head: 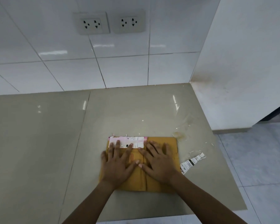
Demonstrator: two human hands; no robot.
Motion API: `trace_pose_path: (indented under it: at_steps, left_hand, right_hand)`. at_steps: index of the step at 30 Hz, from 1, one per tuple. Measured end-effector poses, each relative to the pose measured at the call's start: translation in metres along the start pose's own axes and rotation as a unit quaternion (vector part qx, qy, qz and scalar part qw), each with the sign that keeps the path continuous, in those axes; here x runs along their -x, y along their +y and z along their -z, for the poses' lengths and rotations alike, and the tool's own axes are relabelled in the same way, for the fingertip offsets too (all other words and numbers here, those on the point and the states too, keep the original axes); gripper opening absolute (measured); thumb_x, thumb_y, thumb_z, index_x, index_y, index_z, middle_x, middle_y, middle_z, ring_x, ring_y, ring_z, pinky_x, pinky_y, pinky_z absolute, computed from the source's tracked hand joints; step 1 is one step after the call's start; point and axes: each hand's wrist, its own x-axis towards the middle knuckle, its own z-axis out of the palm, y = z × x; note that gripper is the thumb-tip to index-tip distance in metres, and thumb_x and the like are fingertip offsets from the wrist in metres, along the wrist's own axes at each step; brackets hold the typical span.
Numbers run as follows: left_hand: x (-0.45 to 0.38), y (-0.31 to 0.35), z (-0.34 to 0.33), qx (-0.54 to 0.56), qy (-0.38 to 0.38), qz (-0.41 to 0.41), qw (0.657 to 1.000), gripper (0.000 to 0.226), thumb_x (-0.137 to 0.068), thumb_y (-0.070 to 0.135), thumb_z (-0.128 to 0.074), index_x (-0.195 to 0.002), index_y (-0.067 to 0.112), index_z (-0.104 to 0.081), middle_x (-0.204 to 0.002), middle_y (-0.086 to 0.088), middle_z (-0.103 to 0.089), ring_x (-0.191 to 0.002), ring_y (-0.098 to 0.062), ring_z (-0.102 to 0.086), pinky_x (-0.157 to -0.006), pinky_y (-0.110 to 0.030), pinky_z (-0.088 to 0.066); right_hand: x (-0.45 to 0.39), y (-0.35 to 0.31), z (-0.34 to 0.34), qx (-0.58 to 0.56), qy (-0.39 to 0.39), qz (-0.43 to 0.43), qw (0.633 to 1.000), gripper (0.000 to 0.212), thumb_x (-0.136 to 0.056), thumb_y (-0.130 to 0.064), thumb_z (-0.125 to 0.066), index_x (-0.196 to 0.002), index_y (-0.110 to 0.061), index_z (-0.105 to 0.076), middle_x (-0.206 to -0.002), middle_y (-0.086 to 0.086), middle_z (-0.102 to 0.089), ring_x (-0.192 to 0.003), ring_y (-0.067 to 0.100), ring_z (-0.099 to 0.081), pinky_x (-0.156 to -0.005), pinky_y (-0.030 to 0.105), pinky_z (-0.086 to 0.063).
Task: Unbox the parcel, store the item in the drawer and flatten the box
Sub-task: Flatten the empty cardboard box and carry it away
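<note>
Box: the cardboard box [158,183] lay flattened on the countertop [39,143].
Hands: left hand [118,165] and right hand [158,165] pressed it, fingers spread straight.
Risk: creased panels could have sprung up once pressure lifted.

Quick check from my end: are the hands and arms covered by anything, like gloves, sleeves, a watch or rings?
No. The left hand and right hand are bare, with no gloves, rings or watch in view. Both forearms are bare too, with no sleeves showing down to the frame edge.
</note>
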Motion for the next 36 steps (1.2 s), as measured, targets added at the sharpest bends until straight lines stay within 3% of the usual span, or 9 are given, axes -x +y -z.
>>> trace_pose_path:
  at_steps: [3,8,22,26,28,31,33,36]
  left_hand:
    - [-0.005,-0.01,0.005,-0.021,0.005,-0.044,0.999,0.063,-0.088,0.072,-0.025,-0.147,0.047,-0.026,-0.154,-0.012,-0.033,-0.142,-0.034,-0.031,-0.105,-0.064,-0.026]
    - [-0.007,-0.017,-0.003,-0.02,0.018,-0.093,0.995,0.067,-0.09,0.071,-0.025,-0.15,0.046,-0.012,-0.163,-0.006,-0.006,-0.149,-0.029,-0.005,-0.111,-0.066,-0.012]
    - [-0.008,-0.02,-0.008,0.001,-0.007,-0.092,0.996,0.066,-0.088,0.074,-0.021,-0.149,0.048,-0.016,-0.161,-0.003,-0.016,-0.149,-0.026,-0.012,-0.114,-0.06,-0.017]
    - [-0.012,-0.022,0.006,0.055,-0.06,-0.089,0.993,0.068,-0.083,0.08,-0.018,-0.146,0.056,-0.008,-0.163,0.003,-0.001,-0.15,-0.021,0.003,-0.116,-0.057,-0.005]
    - [-0.014,-0.025,0.019,0.147,-0.061,-0.064,0.985,0.073,-0.08,0.079,-0.027,-0.146,0.053,-0.013,-0.163,0.004,0.0,-0.149,-0.017,0.004,-0.117,-0.053,-0.006]
    - [-0.013,-0.033,0.037,0.25,0.061,0.046,0.965,0.074,-0.086,0.062,-0.043,-0.15,0.03,-0.026,-0.159,-0.008,-0.02,-0.147,-0.027,-0.014,-0.113,-0.049,-0.024]
    - [-0.011,-0.035,0.046,0.282,0.068,0.166,0.942,0.07,-0.089,0.051,-0.054,-0.146,0.016,-0.032,-0.148,-0.016,-0.039,-0.135,-0.038,-0.035,-0.105,-0.051,-0.036]
    - [-0.01,-0.032,0.057,0.333,-0.02,0.266,0.904,0.07,-0.087,0.06,-0.051,-0.134,0.01,-0.038,-0.129,-0.014,-0.056,-0.116,-0.037,-0.054,-0.093,-0.045,-0.045]
  right_hand:
    - [0.003,0.0,-0.004,0.011,0.006,0.003,1.0,0.062,-0.094,-0.065,-0.017,-0.149,-0.037,-0.02,-0.16,-0.002,-0.015,-0.148,0.021,-0.011,-0.111,0.065,-0.008]
    - [0.003,0.001,-0.01,0.033,0.017,0.009,0.999,0.064,-0.094,-0.064,-0.018,-0.151,-0.033,-0.019,-0.16,0.0,-0.017,-0.148,0.021,-0.011,-0.11,0.067,-0.01]
    - [0.001,0.004,-0.013,0.022,0.007,0.007,1.0,0.066,-0.092,-0.067,-0.016,-0.15,-0.036,-0.017,-0.16,-0.002,-0.014,-0.148,0.02,-0.01,-0.11,0.065,-0.008]
    - [0.003,-0.001,0.0,-0.003,0.015,-0.013,1.0,0.07,-0.091,-0.067,-0.02,-0.152,-0.033,-0.012,-0.161,-0.004,-0.011,-0.148,0.017,-0.002,-0.113,0.06,0.002]
    - [0.009,-0.002,0.007,-0.056,0.079,-0.077,0.992,0.068,-0.091,-0.062,-0.03,-0.149,-0.028,-0.025,-0.157,0.0,-0.026,-0.146,0.021,-0.018,-0.115,0.054,-0.007]
    - [0.021,0.002,0.018,-0.108,0.247,-0.244,0.932,0.056,-0.085,-0.049,-0.05,-0.13,-0.016,-0.048,-0.13,0.01,-0.053,-0.119,0.031,-0.049,-0.097,0.049,-0.036]
    - [0.03,0.007,0.023,-0.143,0.238,-0.359,0.891,0.057,-0.081,-0.047,-0.062,-0.124,-0.013,-0.048,-0.12,0.013,-0.054,-0.11,0.034,-0.051,-0.088,0.048,-0.041]
    - [0.038,0.009,0.028,-0.205,0.131,-0.46,0.854,0.064,-0.079,-0.055,-0.062,-0.12,-0.011,-0.04,-0.122,0.015,-0.052,-0.111,0.038,-0.051,-0.087,0.049,-0.043]
